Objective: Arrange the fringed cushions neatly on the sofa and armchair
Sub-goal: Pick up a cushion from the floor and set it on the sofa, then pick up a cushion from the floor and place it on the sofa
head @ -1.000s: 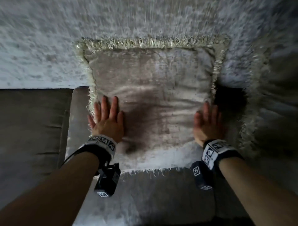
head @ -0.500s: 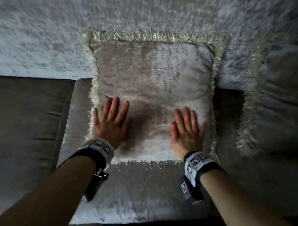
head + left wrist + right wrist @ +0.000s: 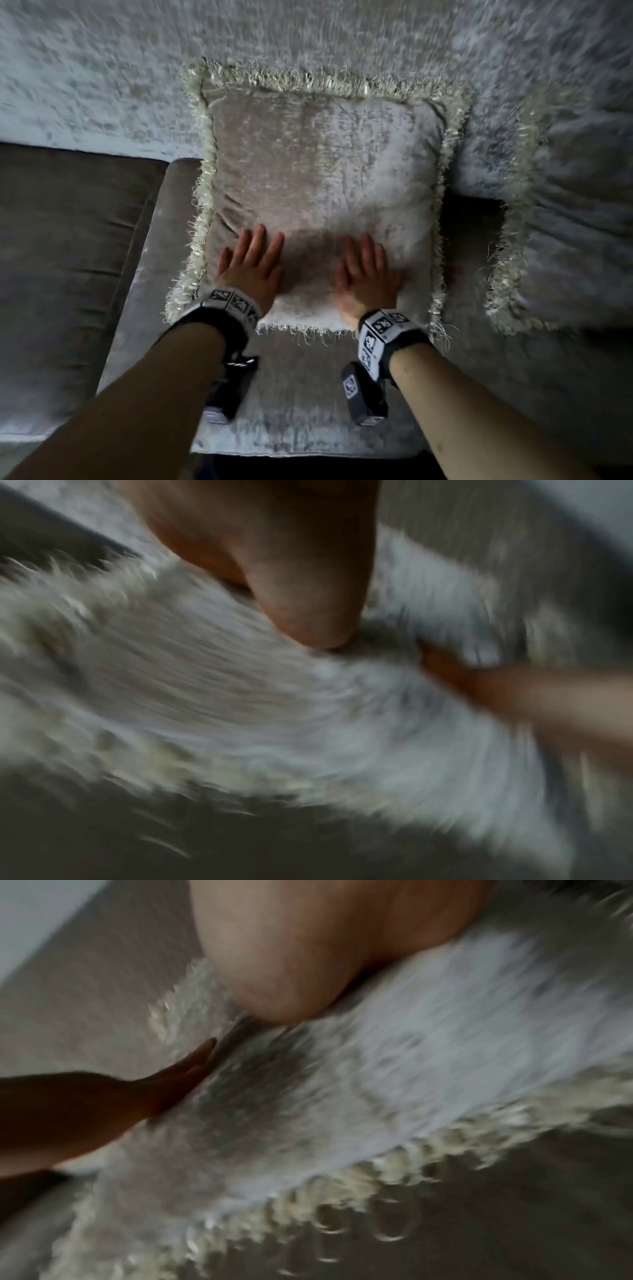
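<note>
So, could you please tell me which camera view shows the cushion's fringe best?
The head view: the fringe borders the whole cushion on all four sides. The left wrist and right wrist views each catch only a blurred stretch of fringe along one edge.

both hands flat, fingers straight

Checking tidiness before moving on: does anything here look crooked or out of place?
Slightly. The square beige velvet cushion with cream fringe leans on the grey sofa back rotated a little clockwise, its top edge sloping. Left hand and right hand press flat on it.
</note>
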A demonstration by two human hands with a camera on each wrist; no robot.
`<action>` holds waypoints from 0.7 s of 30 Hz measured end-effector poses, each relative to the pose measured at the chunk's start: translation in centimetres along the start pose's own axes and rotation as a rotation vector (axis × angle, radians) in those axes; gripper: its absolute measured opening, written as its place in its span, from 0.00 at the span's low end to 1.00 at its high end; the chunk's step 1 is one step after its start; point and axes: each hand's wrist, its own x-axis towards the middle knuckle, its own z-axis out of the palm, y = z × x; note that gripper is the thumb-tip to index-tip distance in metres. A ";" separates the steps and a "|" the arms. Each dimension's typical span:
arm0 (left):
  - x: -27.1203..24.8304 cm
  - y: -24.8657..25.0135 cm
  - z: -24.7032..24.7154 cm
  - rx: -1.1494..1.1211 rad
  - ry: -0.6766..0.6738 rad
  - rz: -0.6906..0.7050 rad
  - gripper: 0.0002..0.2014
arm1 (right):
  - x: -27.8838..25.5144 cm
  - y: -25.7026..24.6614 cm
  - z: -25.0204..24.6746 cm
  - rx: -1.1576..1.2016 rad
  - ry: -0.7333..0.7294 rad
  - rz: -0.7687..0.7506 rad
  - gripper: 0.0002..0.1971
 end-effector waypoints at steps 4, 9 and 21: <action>2.1 -1.5 -5.0 0.067 -0.144 -0.011 0.26 | -0.1 -1.2 -3.9 0.147 -0.082 0.238 0.29; -0.6 -0.6 -15.0 0.032 -0.015 0.036 0.26 | -3.2 -7.1 -11.8 0.141 -0.004 0.142 0.27; -15.5 -18.3 -34.8 -0.282 0.222 -0.187 0.24 | -16.8 -33.9 -23.3 0.433 -0.045 -0.196 0.21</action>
